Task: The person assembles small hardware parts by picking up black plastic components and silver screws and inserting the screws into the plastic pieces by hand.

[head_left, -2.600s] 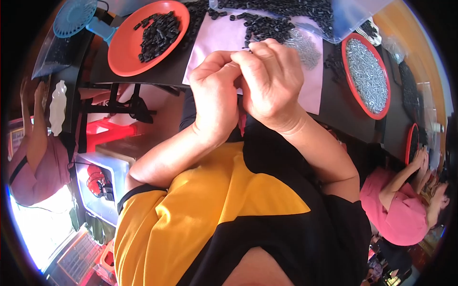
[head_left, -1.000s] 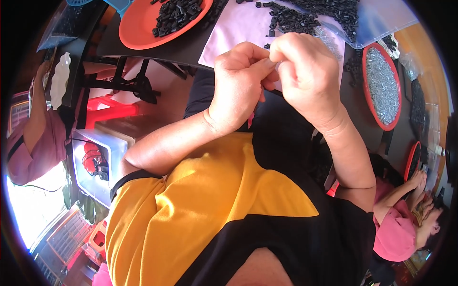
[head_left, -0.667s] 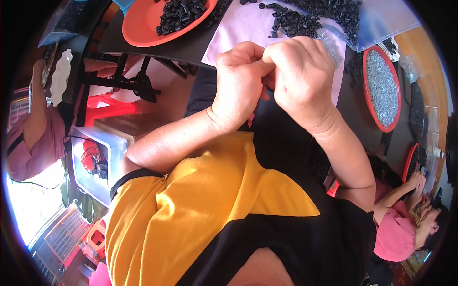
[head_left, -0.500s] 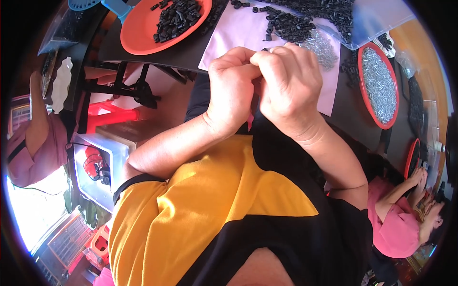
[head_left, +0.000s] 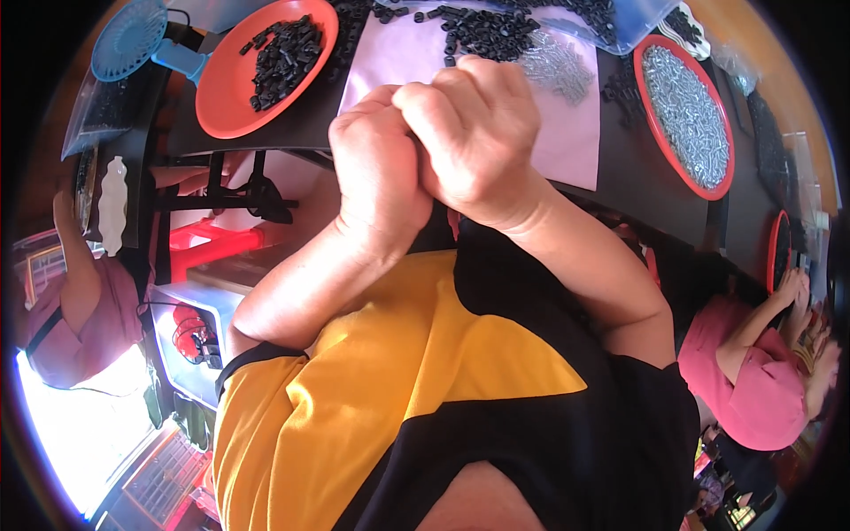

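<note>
Table: I see a dark worktop (head_left: 637, 168) across the upper part of the view, with a pale pink rectangular sheet (head_left: 575, 142) lying on it.
Shirt: my own yellow and black short-sleeved shirt (head_left: 425, 398) fills the lower middle.
Co-workers: a person in a pink top (head_left: 761, 389) sits at the right edge, both hands at the table; another person in a pink top (head_left: 80, 319) is at the left edge.
Trays: a round orange plastic tray (head_left: 226, 97) with small black parts stands at the upper left; a round red-rimmed tray (head_left: 660, 133) full of small silver screws stands at the upper right.
Fan: a small blue round fan (head_left: 128, 35) is just beside the orange tray.
Loose parts: a heap of small black plastic pieces (head_left: 487, 31) and a small pile of silver screws (head_left: 558, 66) lie on the pink sheet, beyond my hands.
Left hand (head_left: 376, 168): clenched into a fist, knuckles up, pressed against the right one.
Right hand (head_left: 474, 133): also clenched, touching the left hand above the near table edge. I cannot tell what the fingers grasp, because it is hidden inside.
</note>
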The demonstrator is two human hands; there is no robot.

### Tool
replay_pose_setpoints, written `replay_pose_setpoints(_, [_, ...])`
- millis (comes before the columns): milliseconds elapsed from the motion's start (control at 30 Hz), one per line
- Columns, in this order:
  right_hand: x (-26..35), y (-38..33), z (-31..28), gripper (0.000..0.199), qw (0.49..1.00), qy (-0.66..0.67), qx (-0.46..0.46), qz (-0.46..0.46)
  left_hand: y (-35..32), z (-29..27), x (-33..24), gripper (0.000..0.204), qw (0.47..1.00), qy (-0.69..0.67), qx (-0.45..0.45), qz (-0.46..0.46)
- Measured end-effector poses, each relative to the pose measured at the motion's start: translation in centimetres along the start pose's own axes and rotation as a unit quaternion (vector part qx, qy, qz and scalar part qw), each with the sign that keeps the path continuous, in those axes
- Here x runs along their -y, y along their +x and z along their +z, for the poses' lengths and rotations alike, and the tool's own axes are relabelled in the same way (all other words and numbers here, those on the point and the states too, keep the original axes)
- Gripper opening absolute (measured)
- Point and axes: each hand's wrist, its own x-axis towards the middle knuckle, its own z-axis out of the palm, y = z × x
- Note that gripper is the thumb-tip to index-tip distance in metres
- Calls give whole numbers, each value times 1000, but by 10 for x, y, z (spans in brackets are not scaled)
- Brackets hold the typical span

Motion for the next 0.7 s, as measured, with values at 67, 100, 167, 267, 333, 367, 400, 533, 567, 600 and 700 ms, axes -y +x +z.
replay_pose_setpoints(67, [5,-5,2,17,999,9,10,31,3,-6,-3,12,1000,-16,12,-7])
replay_pose_setpoints(100, [5,-7,5,20,999,24,14,39,3,-7,-5,10,1000,-2,1,-16])
replay_pose_setpoints(167, [-5,-7,2,25,994,85,36,54,9,-7,-13,10,999,29,-26,-31])
replay_pose_setpoints(267, [-40,-5,-22,20,993,5,91,79,18,-19,-49,16,974,202,11,99])
replay_pose_setpoints(333, [-71,-1,-48,11,965,-128,211,85,35,-28,-72,13,945,271,-22,182])
replay_pose_setpoints(367, [-79,-3,-52,10,956,-135,247,86,46,-35,-77,13,932,289,-37,217])
replay_pose_setpoints(400, [-84,-4,-53,10,945,-142,282,87,57,-40,-82,12,916,307,-50,252])
replay_pose_setpoints(533, [-84,-10,-44,8,931,-150,316,106,85,-55,-79,10,734,504,-43,454])
replay_pose_setpoints(567, [-84,-11,-45,8,931,-149,316,107,80,-56,-73,11,730,503,-31,463])
replay_pose_setpoints(600, [-84,-11,-45,8,929,-151,320,106,73,-48,-64,12,726,501,-20,471])
replay_pose_setpoints(700, [-93,-19,-44,7,933,-157,309,101,58,-29,-35,11,738,518,114,417])
